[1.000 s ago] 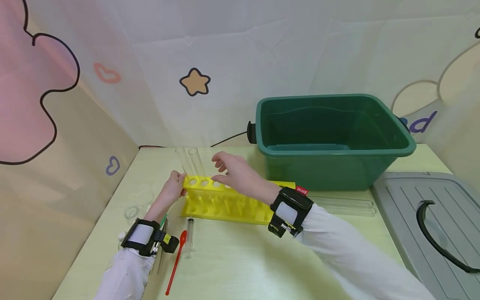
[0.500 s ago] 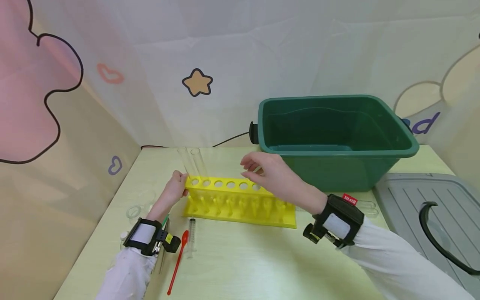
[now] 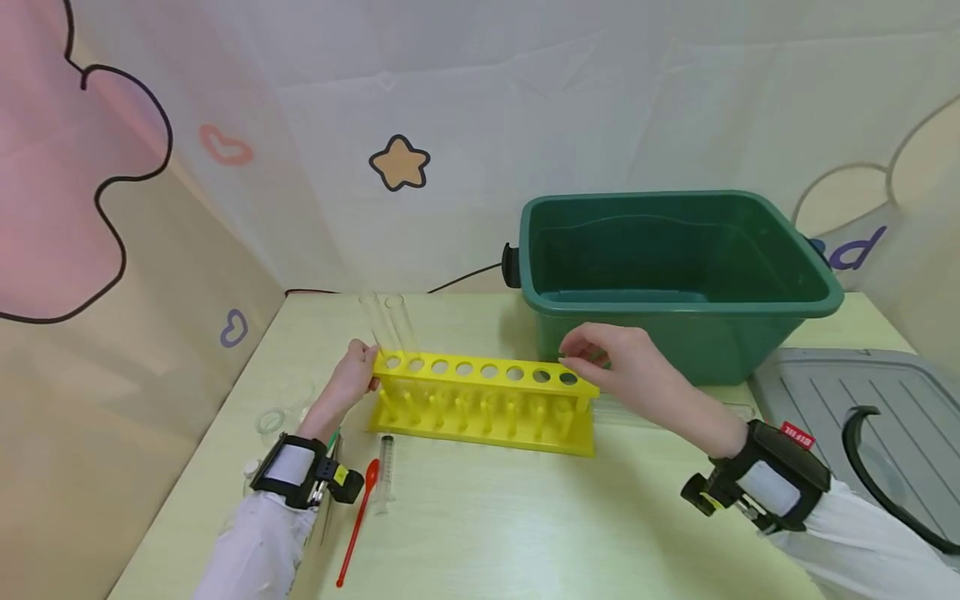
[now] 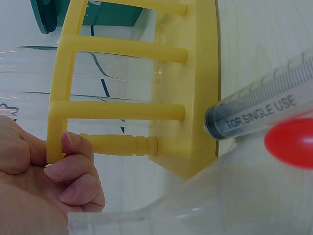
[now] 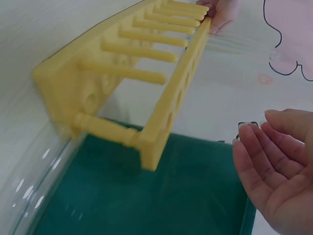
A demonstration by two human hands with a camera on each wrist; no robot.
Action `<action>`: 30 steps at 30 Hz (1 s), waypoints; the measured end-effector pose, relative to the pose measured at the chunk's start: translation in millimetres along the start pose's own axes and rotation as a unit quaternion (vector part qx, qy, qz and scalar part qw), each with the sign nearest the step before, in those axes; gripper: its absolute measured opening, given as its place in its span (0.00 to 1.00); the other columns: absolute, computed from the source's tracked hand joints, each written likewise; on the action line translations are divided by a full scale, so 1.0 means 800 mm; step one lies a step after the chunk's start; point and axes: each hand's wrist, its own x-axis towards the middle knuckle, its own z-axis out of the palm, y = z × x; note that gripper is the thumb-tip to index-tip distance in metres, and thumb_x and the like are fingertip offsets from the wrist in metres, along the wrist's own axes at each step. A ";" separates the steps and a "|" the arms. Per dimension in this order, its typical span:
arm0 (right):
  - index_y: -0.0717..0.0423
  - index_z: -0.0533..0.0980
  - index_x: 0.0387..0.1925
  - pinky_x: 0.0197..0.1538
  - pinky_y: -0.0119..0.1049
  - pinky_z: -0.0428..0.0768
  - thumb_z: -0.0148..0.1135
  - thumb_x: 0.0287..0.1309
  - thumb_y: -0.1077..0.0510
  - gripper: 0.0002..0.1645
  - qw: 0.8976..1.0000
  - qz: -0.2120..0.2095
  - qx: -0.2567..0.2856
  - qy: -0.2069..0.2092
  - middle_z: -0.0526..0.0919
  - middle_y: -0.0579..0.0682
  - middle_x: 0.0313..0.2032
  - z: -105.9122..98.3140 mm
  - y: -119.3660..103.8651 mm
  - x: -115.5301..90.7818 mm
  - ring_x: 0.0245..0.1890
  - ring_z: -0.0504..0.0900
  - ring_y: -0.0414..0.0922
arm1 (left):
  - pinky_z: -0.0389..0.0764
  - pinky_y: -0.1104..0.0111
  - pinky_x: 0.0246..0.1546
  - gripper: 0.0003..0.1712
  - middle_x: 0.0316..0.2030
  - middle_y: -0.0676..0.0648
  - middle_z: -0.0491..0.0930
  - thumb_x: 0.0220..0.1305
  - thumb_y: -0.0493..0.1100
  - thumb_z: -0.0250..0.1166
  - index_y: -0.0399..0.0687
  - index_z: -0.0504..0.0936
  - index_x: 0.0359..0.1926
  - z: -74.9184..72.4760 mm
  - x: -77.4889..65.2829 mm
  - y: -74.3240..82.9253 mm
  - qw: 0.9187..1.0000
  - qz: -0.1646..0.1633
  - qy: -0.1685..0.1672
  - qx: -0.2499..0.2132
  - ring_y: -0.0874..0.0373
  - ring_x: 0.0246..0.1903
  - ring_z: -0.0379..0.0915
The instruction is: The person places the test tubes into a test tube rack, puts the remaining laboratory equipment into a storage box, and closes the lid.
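A yellow test tube rack [image 3: 487,385] stands on the table, with two clear test tubes [image 3: 405,323] upright in its leftmost holes. My left hand [image 3: 351,377] grips the rack's left end; in the left wrist view the curled fingers [image 4: 78,178] wrap the top bar's end. Just above the rack's right end is my right hand [image 3: 626,360], fingers loosely bent. Nothing shows between thumb and fingers of the right hand [image 5: 279,171] in the right wrist view. More clear tubes [image 3: 630,412] lie flat to the right of the rack.
Behind the right hand stands a green bin [image 3: 675,333], with a grey lid [image 3: 817,417] at the right. A red spoon [image 3: 358,517], a syringe [image 3: 386,467] and a clear vessel with a wide rim [image 3: 270,422] lie or stand around the left forearm.
My right hand has moved rightward along the rack, from beside the two upright tubes to the rack's right end. The left hand keeps its grip on the rack.
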 end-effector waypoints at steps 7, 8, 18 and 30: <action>0.60 0.76 0.35 0.34 0.36 0.75 0.65 0.49 0.65 0.09 0.998 0.049 -0.028 -0.028 0.78 0.44 0.30 -0.013 0.026 -0.032 0.30 0.75 0.41 | 0.59 0.68 0.23 0.11 0.19 0.44 0.61 0.73 0.41 0.35 0.36 0.55 0.38 0.000 0.001 0.002 1.000 -0.010 0.000 0.000 0.55 0.18 0.57; 0.60 0.76 0.36 0.34 0.35 0.75 0.65 0.50 0.65 0.09 0.997 0.058 -0.030 -0.041 0.78 0.44 0.30 -0.014 0.030 -0.036 0.30 0.75 0.42 | 0.59 0.68 0.23 0.11 0.19 0.44 0.61 0.73 0.41 0.35 0.36 0.55 0.38 0.000 0.000 0.002 1.000 -0.010 -0.001 0.001 0.55 0.18 0.57; 0.62 0.77 0.31 0.28 0.34 0.74 0.70 0.41 0.65 0.12 0.981 0.074 -0.133 -0.123 0.74 0.44 0.24 -0.014 0.080 -0.068 0.24 0.71 0.42 | 0.59 0.67 0.26 0.12 0.22 0.44 0.60 0.73 0.42 0.35 0.36 0.55 0.40 0.000 -0.004 0.002 1.000 -0.022 -0.008 -0.016 0.52 0.22 0.58; 0.60 0.76 0.30 0.25 0.36 0.74 0.72 0.39 0.63 0.14 0.957 0.064 -0.237 -0.152 0.76 0.47 0.25 -0.002 0.110 -0.084 0.22 0.73 0.42 | 0.59 0.67 0.27 0.12 0.22 0.44 0.60 0.73 0.43 0.34 0.35 0.55 0.41 -0.002 -0.005 0.001 1.000 -0.016 -0.012 -0.023 0.51 0.22 0.59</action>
